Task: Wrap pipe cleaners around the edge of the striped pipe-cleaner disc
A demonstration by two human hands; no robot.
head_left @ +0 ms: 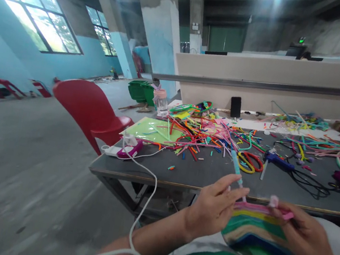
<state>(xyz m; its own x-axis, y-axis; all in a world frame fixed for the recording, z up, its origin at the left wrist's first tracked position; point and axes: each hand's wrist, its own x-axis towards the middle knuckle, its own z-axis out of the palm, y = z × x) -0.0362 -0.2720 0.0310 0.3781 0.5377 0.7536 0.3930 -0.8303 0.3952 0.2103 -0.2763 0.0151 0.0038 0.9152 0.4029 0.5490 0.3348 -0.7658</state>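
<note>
Red plastic is curving smoothly into the back of a chair (85, 97) on your far left. A smooth white cable (156, 184) is looping over the edge of the hard grey table (194, 176) and down past your left arm. Next along, a glossy pale-green sheet (149, 129) is lying flat, and a clear bottle (161, 102) with a pink top is standing behind it. Thin, bendy craft sticks (217, 130) in many colours are spreading in a tangled pile.

Your left hand (214, 202) is bending its fingers at the upper left edge of the striped piece (257, 226); a slim light-blue stick (235, 162) is slanting past the fingertips, and you cannot tell whether they are gripping either one. The striped piece is lying over your lap, just below the table edge, showing bands of pink, yellow, green, tan and dark blue, the lower ones bending in a shallow peak. Behind it, scissors (251, 170) with yellow and red loops are resting on the table.

Your right hand (304, 230) is pinching the piece's upper right end between thumb and fingers. Beyond, a blue glue gun (281, 162) is lying beside dark wires.
</note>
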